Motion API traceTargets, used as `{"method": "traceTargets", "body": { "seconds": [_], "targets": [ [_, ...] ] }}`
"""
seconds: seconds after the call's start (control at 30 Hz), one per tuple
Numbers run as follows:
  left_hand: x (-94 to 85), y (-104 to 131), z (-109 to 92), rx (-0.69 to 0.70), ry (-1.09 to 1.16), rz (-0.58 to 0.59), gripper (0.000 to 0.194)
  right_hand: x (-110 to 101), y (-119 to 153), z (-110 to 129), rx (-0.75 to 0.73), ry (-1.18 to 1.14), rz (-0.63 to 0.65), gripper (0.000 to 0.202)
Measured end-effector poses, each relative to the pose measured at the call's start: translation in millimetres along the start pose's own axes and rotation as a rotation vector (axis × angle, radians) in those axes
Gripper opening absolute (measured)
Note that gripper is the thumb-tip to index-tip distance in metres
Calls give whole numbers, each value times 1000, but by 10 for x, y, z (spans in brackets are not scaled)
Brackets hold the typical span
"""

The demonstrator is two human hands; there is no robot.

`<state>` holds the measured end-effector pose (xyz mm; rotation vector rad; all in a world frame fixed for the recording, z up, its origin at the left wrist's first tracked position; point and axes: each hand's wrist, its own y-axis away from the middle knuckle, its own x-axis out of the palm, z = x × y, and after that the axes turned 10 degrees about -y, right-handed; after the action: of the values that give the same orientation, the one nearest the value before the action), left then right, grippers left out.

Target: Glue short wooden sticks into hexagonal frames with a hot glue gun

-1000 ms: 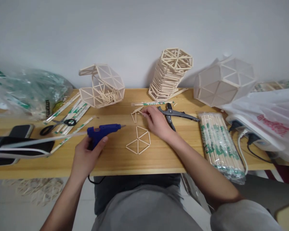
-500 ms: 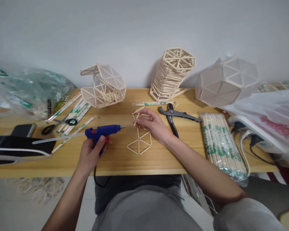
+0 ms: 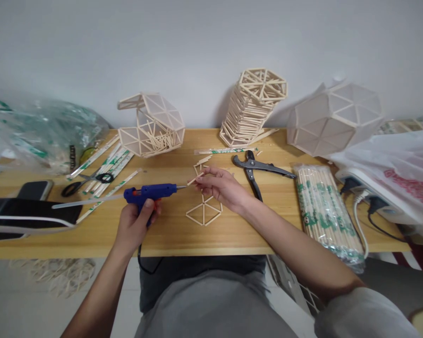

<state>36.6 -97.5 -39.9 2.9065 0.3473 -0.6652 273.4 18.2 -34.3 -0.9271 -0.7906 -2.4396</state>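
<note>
My left hand [image 3: 137,224] is wrapped round the handle of a blue hot glue gun [image 3: 151,191], whose nozzle points right. A long translucent glue stick [image 3: 91,202] sticks out of its back end. Between the fingertips of my right hand [image 3: 223,187] is a short wooden stick [image 3: 195,179], its left end close to the nozzle; whether they touch I cannot tell. Below that hand, a flat frame of glued sticks [image 3: 203,205] forms triangles on the table. My right hand hides its upper part. A few loose short sticks [image 3: 204,160] lie just behind.
Black-handled cutters [image 3: 255,166] and a pack of wrapped chopsticks [image 3: 326,206] lie to the right, beside a power strip [image 3: 377,199]. Stick-built structures [image 3: 252,108] stand along the wall. Scissors [image 3: 88,180], wrapped chopsticks, a phone [image 3: 35,190] and a plastic bag [image 3: 45,131] occupy the left.
My right hand has drawn slightly toward me and turned the short stick from steep to nearly level, bringing its end to the nozzle. The glue gun has hardly moved.
</note>
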Motion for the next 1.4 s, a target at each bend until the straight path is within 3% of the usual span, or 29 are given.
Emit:
{"method": "traceTargets", "body": {
  "seconds": [0.67, 0.8, 0.9, 1.07, 1.17, 1.4],
  "targets": [
    [2, -1, 22, -43, 27, -17, 58, 2, 9, 3, 22, 17, 2, 39],
    [-2, -8, 32, -25, -17, -34, 54, -14, 2, 7, -42, 62, -1, 41],
    [3, -24, 1, -31, -23, -69, 53, -42, -2, 6, -181, 225, -3, 39],
    [25, -41, -59, -81, 24, -141, 51, -72, 19, 2, -424, 723, 76, 26],
    [33, -44, -33, -73, 65, -150, 51, -89, 36, -4, -465, 921, 142, 17],
    [29, -52, 70, -60, 127, -157, 47, -163, 31, -29, -467, 1062, 226, 19]
  ]
}}
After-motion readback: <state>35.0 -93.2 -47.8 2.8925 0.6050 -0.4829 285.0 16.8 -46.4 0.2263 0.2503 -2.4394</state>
